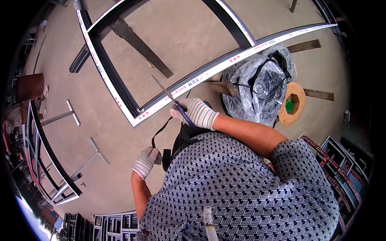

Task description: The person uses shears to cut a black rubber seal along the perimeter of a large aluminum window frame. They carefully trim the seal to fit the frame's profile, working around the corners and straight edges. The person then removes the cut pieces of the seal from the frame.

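My right hand, in a striped knit glove, is wrapped round a pair of scissors with dark blue handles. Their narrow blades point up and left across the near bar of a window frame covered in white printed film. Lower and to the left, my left hand, gloved alike, is closed with thumb and fingers together at the end of a thin black strip. That strip curves up toward my right hand, where its other end is hidden. A black bag sits at my waist, beside both hands.
Right of my right hand lies a clear plastic bag with black coiled material. Beside it is a tape roll with a green object in its core. Wooden boards support the frame. More frames stand at left and lower right.
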Tool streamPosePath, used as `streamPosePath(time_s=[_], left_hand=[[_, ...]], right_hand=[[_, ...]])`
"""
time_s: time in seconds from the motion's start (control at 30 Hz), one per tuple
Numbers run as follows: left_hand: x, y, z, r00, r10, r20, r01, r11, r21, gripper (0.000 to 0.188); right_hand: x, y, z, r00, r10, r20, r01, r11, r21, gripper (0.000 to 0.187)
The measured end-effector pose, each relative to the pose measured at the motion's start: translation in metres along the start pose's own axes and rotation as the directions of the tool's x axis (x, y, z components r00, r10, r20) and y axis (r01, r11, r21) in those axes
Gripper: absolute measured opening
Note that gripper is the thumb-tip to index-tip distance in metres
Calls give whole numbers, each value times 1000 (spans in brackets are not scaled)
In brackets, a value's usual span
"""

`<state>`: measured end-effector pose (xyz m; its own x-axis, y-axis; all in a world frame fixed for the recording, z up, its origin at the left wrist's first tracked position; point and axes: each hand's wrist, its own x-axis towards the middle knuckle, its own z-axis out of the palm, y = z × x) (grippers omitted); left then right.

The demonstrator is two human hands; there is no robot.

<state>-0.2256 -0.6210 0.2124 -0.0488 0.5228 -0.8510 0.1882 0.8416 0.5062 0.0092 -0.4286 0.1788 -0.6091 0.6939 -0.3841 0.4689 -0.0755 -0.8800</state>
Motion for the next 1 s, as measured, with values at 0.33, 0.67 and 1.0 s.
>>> streamPosePath(time_s=[0.33, 0.67, 1.0], left_hand=[[-42, 147, 58, 891, 428, 153, -437, 899, 25, 31], [-44, 148, 85, 883, 413, 222, -460, 676, 575, 41], [-37, 130, 39, 862, 432, 265, -507, 729, 461, 37]], right_hand=[[-47, 4, -22, 965, 62, 253, -209, 762, 613, 58], [-58, -10, -53, 986, 99, -133, 53, 574, 817, 27], [-53, -28, -83, 822, 118, -557, 370, 632, 680, 15]])
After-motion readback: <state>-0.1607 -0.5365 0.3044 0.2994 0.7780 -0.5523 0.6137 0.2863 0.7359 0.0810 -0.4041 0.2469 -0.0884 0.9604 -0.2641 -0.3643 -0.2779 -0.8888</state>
